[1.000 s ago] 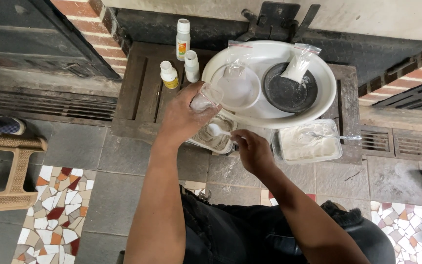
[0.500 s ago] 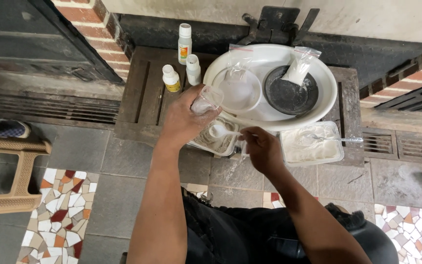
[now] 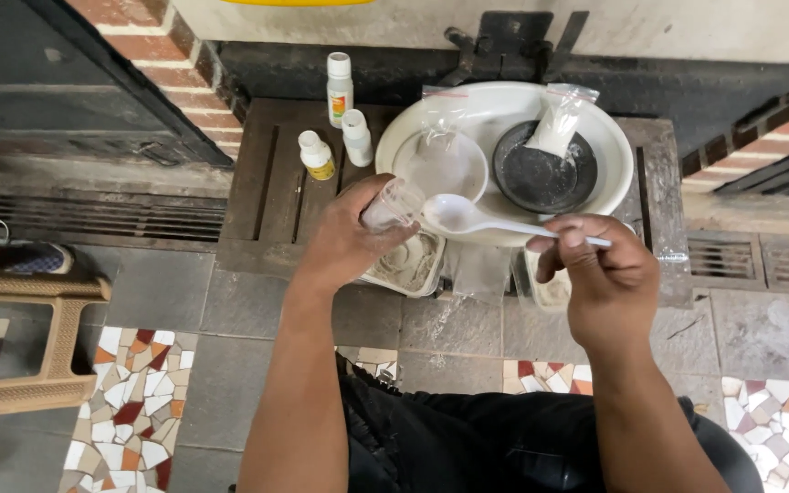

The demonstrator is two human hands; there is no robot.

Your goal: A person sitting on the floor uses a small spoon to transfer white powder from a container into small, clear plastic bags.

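Stool (image 3: 20, 338) of tan plastic sits at your far left, cut off by the picture's edge, on a floor (image 3: 139, 411) of grey slabs and mosaic chips. Behind it a metal drain grate (image 3: 93, 215) runs along a brick wall (image 3: 166, 36).

Your left hand (image 3: 349, 242) is closed around a small clear plastic cup (image 3: 393, 203), tilted; your fingers hide most of it, and what is inside cannot be made out. It hangs just above a square tray (image 3: 408, 265) of pale residue, half covered by that hand.

Three small white bottles (image 3: 340, 87) stand on the dark wooden bench (image 3: 267, 183), just left of a big white basin (image 3: 609, 169). Inside the basin lie a small white bowl (image 3: 445, 164) with a clear bag over it and a black dish (image 3: 541, 178) with a bag of white powder (image 3: 559, 119) leaning in it.

Your right hand (image 3: 600, 274) pinches the handle of a white plastic spoon (image 3: 468, 217), its bowl pointing left, just beside the cup's mouth. The handle's end sticks out past your fingers. That hand hides most of a clear container (image 3: 550, 292) beneath it.

At the right edge, another grate (image 3: 760, 260) is partly cut off.
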